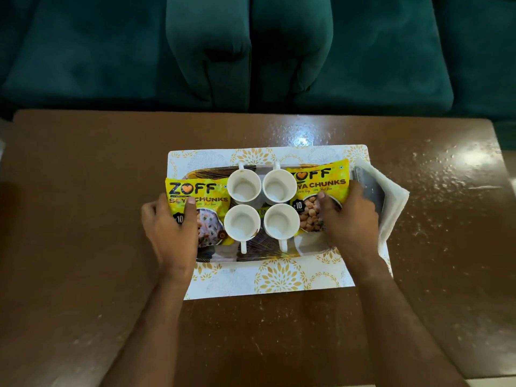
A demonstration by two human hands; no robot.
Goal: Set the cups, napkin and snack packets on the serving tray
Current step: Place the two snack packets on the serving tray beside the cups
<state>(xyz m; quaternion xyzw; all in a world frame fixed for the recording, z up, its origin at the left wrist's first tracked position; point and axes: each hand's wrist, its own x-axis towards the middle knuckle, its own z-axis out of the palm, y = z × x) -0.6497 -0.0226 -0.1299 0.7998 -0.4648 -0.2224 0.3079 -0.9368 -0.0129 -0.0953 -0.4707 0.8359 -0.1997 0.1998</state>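
Several white cups point(244, 188) stand in a square in the middle of the patterned serving tray point(259, 254). One yellow snack packet point(195, 196) lies on the tray's left end, and my left hand point(170, 227) grips its left edge, thumb on top. A second yellow packet point(321, 182) lies on the right end, where my right hand point(349, 216) holds its lower right part, thumb on the front. The folded white napkin point(391, 202) sits at the tray's right edge, just right of my right hand, partly over the tray's grey rim.
The tray rests on a white placemat with gold flowers point(276, 275), which lies on a glossy brown table point(83, 219). A dark green sofa point(251, 51) stands behind the table's far edge.
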